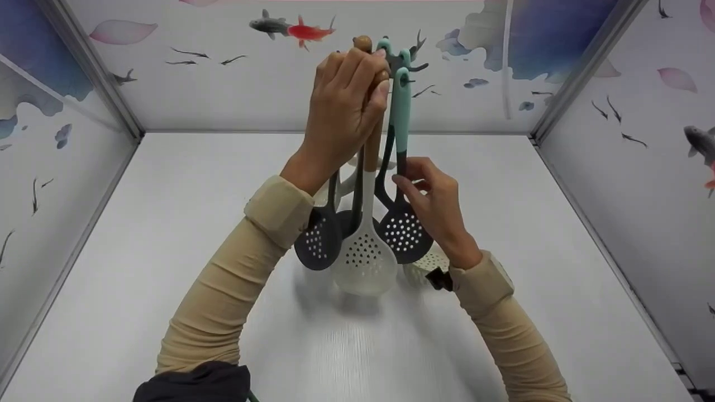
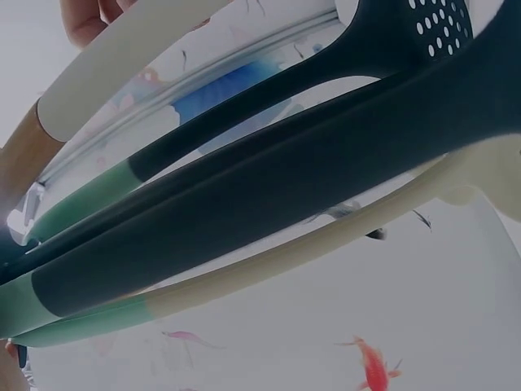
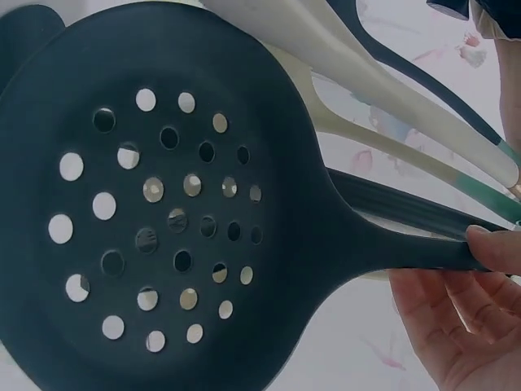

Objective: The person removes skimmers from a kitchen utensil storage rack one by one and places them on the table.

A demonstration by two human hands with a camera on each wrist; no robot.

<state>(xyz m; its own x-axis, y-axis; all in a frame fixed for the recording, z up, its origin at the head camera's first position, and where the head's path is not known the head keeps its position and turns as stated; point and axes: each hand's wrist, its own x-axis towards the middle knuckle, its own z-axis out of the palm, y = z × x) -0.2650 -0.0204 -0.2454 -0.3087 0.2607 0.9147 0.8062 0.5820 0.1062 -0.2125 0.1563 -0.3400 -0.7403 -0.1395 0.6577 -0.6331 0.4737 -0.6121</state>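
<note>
Several kitchen utensils hang in a cluster from a rack with dark hooks (image 1: 420,67) and a wooden knob (image 1: 362,42). My left hand (image 1: 349,100) is curled at the top of the cluster, gripping the upper wooden handle of a white skimmer (image 1: 366,259); its fingertips are partly hidden. Lower on the right, my right hand (image 1: 435,195) pinches the dark neck of a black skimmer (image 1: 405,231) with a green handle (image 1: 401,111). In the right wrist view, the thumb and fingers (image 3: 496,248) hold that neck beside the perforated bowl (image 3: 183,212).
A second black perforated skimmer (image 1: 317,240) hangs at the left. Behind the right wrist is a pale perforated piece (image 1: 431,261). The white table (image 1: 184,245) is enclosed by printed panels (image 1: 195,84) with metal-edged corners.
</note>
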